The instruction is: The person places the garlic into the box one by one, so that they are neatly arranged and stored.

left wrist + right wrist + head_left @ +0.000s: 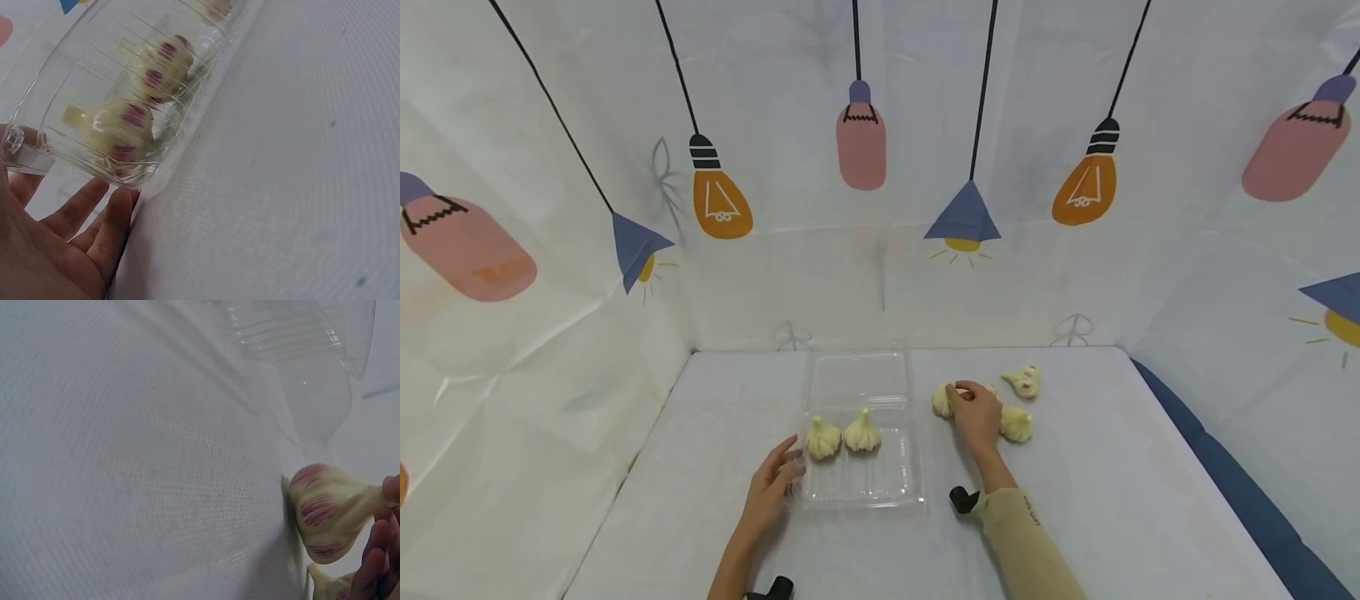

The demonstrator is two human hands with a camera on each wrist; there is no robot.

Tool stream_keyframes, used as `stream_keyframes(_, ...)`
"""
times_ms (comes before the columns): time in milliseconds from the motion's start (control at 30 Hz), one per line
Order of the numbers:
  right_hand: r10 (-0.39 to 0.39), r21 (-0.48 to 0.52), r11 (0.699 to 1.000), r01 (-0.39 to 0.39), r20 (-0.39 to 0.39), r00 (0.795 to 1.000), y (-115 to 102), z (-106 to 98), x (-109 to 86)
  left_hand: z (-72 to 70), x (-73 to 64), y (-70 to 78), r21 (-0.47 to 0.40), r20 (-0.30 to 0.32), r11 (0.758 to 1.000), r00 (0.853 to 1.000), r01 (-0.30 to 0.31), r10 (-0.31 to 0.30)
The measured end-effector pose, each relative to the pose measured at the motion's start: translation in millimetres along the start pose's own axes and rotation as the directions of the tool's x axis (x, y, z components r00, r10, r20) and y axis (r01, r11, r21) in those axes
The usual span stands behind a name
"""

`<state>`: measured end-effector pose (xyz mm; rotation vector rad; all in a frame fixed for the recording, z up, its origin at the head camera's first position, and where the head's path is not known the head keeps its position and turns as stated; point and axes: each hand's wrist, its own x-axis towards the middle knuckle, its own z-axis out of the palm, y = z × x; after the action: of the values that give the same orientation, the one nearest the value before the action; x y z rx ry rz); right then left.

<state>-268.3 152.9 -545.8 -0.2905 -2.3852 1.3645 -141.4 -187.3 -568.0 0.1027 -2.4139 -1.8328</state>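
A clear plastic container (898, 467) with its lid (859, 375) folded back stands on the white table. Two garlic bulbs, a left one (823, 439) and a right one (862, 433), sit side by side in it. My left hand (772, 479) is at the container's left side, fingers loosely spread by the corner; whether they touch it I cannot tell. To the right, my right hand (979, 417) pinches the stem of a pale garlic bulb (328, 512) with purple patches. That bulb appears on or just over the table.
Around my right hand are more garlic bulbs: one at the back (1025, 382), one nearer me (1017, 424), and one partly hidden behind the hand. A white sheet (880, 275) printed with lamps rises behind the table. Blue fabric (1225, 483) runs along the right edge.
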Motion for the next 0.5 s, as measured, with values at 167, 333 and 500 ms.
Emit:
stream_keyframes(167,-0.022,-0.005,1.000,0.022,-0.018,1.000,-0.8,0.6,-2.8,-0.2,-0.6,-0.2,-0.025,0.018,1.000,1.000,0.011,-0.011)
stream_keyframes(333,-0.046,-0.004,0.999,0.046,-0.015,0.999,-7.8,-1.2,-6.8,-0.4,-0.2,-0.9,-0.034,0.027,0.999,1.000,0.001,0.000)
stream_keyframes(500,-0.064,0.016,0.998,0.064,-0.004,0.998,-18.6,-3.0,-9.7,-1.5,1.0,1.4,-0.011,0.018,1.000,1.000,-0.022,0.023)
